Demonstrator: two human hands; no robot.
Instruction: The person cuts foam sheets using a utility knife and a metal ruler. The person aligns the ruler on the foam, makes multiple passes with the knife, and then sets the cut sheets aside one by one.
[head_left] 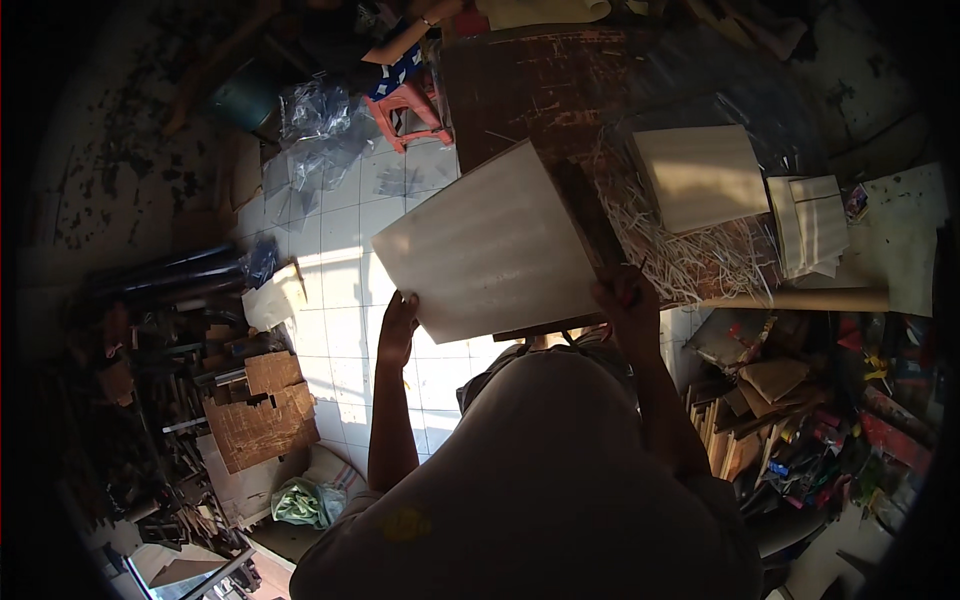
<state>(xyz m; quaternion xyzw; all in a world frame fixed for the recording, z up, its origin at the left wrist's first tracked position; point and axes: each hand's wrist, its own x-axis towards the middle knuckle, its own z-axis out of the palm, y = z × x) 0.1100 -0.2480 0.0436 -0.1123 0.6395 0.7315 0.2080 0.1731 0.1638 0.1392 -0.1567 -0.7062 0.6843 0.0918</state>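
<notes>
A large pale rectangular sheet (490, 245) is held tilted in front of me, its left part over the tiled floor and its right part by the table. My left hand (402, 322) is closed on the sheet's lower left edge, thumb on top. At the lower right corner, my right hand (628, 298) has its fingers curled against the sheet. Something small, dark and reddish shows in that hand, too shadowed to name. To the right, a stack of pale sheets (700, 180) lies on the brown worn table (540, 85), beside a heap of thin pale strips (665, 255).
Smaller pale pieces (808, 222) lie right of the stack. A red plastic stool (408, 115) stands by the table, near another person's arm (412, 40). Clear plastic film (320, 125) lies on the floor. Scrap boards (262, 412) pile up left; assorted clutter (800, 420) fills the right.
</notes>
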